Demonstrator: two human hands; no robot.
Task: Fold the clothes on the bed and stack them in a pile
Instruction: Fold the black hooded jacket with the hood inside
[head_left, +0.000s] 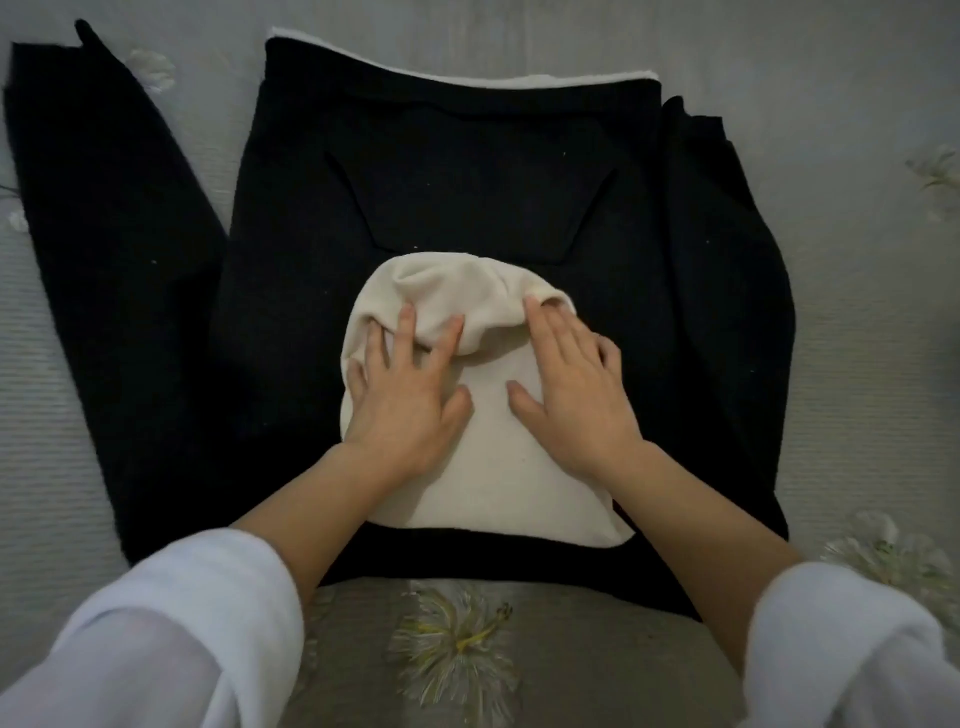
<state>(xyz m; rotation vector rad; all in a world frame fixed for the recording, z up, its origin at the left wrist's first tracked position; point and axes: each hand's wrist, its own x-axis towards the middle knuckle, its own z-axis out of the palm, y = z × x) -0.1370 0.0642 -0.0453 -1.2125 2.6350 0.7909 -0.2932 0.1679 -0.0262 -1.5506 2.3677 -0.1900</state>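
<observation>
A black hoodie (467, 171) lies spread flat on the bed, front pocket facing up, with a cream lining showing along its far hem. Its cream hood (493, 467) is laid back over the chest. My left hand (405, 395) rests flat on the hood's left side, its fingertips tucked under a bunched fold. On the hood's right side my right hand (571, 384) presses flat with the fingers spread. One black sleeve (93, 234) stretches out to the left. The right sleeve (727, 260) is folded in along the body's edge.
The bed (872, 338) has a grey ribbed cover with pale flower prints, one print (457, 649) just in front of me. White sleeves cover both my forearms at the bottom of the view.
</observation>
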